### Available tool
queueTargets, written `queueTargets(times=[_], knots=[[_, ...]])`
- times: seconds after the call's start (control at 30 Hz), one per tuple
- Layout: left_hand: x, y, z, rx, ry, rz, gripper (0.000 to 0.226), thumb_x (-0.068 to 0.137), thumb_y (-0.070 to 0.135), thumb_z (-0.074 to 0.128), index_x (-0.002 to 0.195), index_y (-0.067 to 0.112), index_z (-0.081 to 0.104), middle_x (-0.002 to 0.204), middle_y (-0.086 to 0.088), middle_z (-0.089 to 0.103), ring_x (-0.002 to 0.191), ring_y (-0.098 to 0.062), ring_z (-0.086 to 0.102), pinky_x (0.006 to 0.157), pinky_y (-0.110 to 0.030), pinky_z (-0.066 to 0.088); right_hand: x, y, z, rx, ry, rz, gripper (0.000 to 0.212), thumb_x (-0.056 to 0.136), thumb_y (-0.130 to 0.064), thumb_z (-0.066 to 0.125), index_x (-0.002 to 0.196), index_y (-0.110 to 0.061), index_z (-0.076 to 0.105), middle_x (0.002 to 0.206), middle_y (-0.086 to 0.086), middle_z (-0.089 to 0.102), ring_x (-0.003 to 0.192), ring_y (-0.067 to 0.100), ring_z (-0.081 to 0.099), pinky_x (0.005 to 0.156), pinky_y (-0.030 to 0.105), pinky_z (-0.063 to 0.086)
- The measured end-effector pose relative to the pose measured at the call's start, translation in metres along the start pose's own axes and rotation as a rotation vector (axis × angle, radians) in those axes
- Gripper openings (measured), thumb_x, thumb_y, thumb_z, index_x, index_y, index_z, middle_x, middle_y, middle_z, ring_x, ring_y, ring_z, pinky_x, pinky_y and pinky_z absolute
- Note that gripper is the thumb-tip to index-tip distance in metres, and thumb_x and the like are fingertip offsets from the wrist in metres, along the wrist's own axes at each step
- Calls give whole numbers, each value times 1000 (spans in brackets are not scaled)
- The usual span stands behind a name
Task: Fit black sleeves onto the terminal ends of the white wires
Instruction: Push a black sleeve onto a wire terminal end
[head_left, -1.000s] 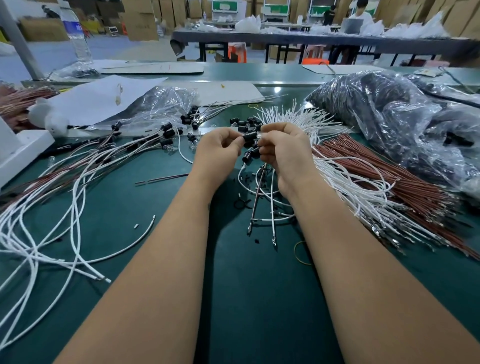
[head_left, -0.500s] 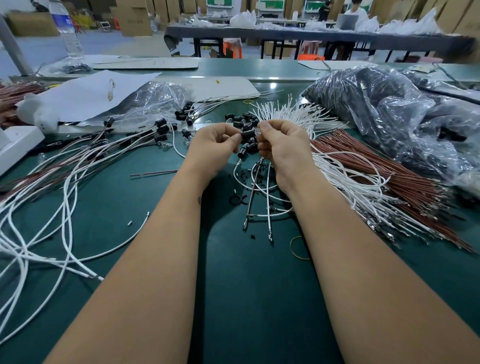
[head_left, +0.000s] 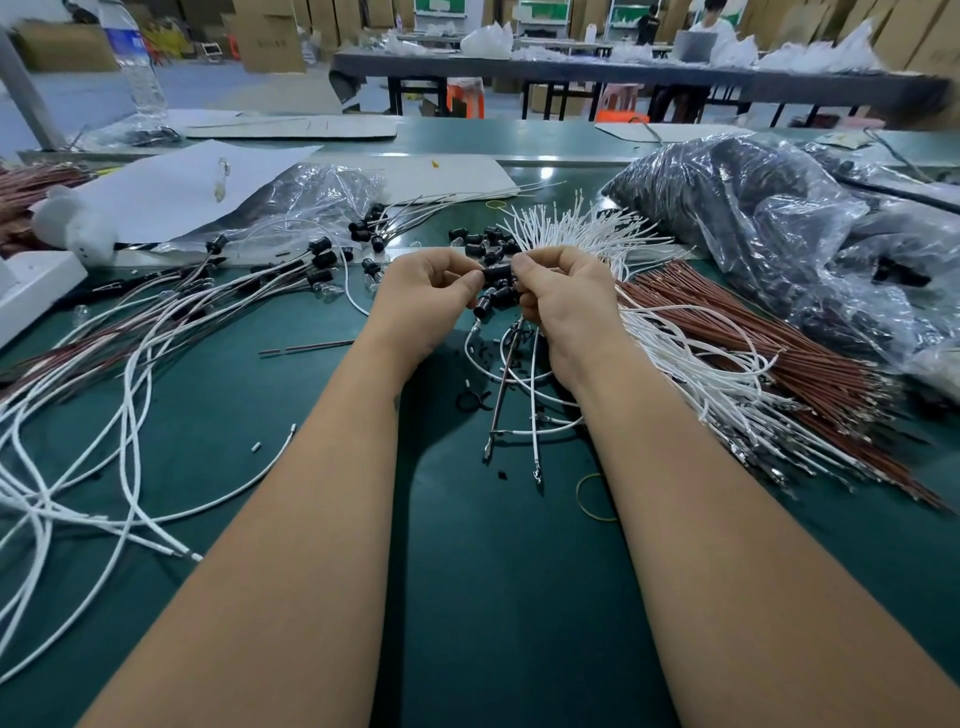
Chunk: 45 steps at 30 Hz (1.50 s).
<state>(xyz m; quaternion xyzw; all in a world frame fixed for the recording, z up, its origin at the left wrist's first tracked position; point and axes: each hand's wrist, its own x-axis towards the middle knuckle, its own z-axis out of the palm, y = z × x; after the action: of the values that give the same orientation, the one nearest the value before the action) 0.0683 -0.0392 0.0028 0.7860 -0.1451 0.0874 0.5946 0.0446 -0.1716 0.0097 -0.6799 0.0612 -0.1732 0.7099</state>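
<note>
— What are the hands doing?
— The left hand (head_left: 431, 291) and right hand (head_left: 558, 291) meet over the middle of the green surface (head_left: 467, 597), fingers curled, both pinching one black sleeve (head_left: 497, 271) between them.
— And the wires?
— A few white wires (head_left: 534, 400) hang from the right hand. More black sleeves (head_left: 480, 244) lie just behind, toward the far edge, and a big bundle of white wires (head_left: 691, 364) fans toward the right edge.

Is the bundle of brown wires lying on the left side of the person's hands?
No: the big brown wire bundle lies to the right of the right hand, beside the white wires.
</note>
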Motion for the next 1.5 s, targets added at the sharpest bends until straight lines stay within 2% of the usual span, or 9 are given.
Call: queueTargets(times=[0.33, 0.4, 0.5, 0.57, 0.63, 0.77, 0.93, 1.17, 1.5], knots=[[-1, 0, 4, 145, 55, 27, 12, 93, 11, 56, 91, 5, 67, 71, -3, 60, 45, 4, 43, 50, -7, 33, 1, 4, 2, -20, -51, 8, 13, 94, -12, 60, 81, -13, 60, 66, 0, 60, 49, 2, 53, 49, 16, 45], [-1, -1, 4, 186, 69, 41, 11, 92, 11, 57, 91, 6, 66, 72, -3, 60, 50, 0, 44, 54, -11, 35, 1, 5, 3, -62, -43, -15, 15, 94, -10, 60, 80, -13, 61, 65, 0, 59, 46, 0, 52, 49, 15, 45], [-2, -1, 5, 229, 67, 53, 10, 92, 12, 58, 91, 6, 67, 75, -7, 63, 63, -13, 51, 66, -25, 43, 4, 7, 4, -180, -1, -52, 14, 92, -12, 63, 78, -17, 62, 72, 1, 62, 62, 8, 57, 62, 23, 50], [-1, -2, 4, 235, 62, 54, 10, 91, 12, 59, 91, 6, 67, 76, -8, 65, 67, -16, 53, 69, -26, 45, 4, 7, 5, -227, 14, -68, 15, 90, -12, 65, 77, -19, 62, 76, 3, 63, 70, 15, 57, 69, 30, 51], [-1, -2, 4, 224, 58, 53, 10, 91, 12, 59, 91, 6, 67, 77, -9, 65, 66, -14, 52, 67, -24, 44, 3, 6, 4, -216, 14, -59, 15, 89, -11, 65, 76, -18, 62, 75, 3, 63, 70, 15, 57, 68, 30, 51], [-2, -1, 4, 196, 54, 56, 11, 92, 11, 59, 91, 5, 67, 75, -6, 64, 60, -7, 49, 57, -11, 39, 2, 2, 2, -51, -9, 3, 13, 92, -9, 61, 79, -12, 61, 66, 2, 59, 52, 6, 53, 51, 18, 47], [-3, 0, 4, 153, 46, 66, 11, 91, 10, 60, 93, 3, 68, 73, -7, 64, 53, 0, 48, 56, -10, 36, 2, 1, 3, 64, -18, 73, 13, 94, -10, 58, 81, -11, 59, 68, 2, 57, 55, 9, 51, 51, 20, 45], [-3, 0, 3, 112, 76, 43, 9, 89, 7, 61, 86, 5, 69, 68, -3, 63, 44, 5, 44, 50, -7, 34, 1, 2, 3, -93, 3, 14, 17, 93, -10, 61, 76, -13, 59, 65, 2, 56, 55, 10, 50, 50, 18, 44], [-5, -2, -2, 84, 55, 29, 16, 89, 7, 63, 75, 15, 66, 61, 4, 63, 45, 4, 46, 51, -8, 35, -3, 3, 2, -88, -66, 2, 20, 93, -10, 61, 74, -12, 58, 60, 0, 57, 45, 6, 49, 46, 18, 44]])
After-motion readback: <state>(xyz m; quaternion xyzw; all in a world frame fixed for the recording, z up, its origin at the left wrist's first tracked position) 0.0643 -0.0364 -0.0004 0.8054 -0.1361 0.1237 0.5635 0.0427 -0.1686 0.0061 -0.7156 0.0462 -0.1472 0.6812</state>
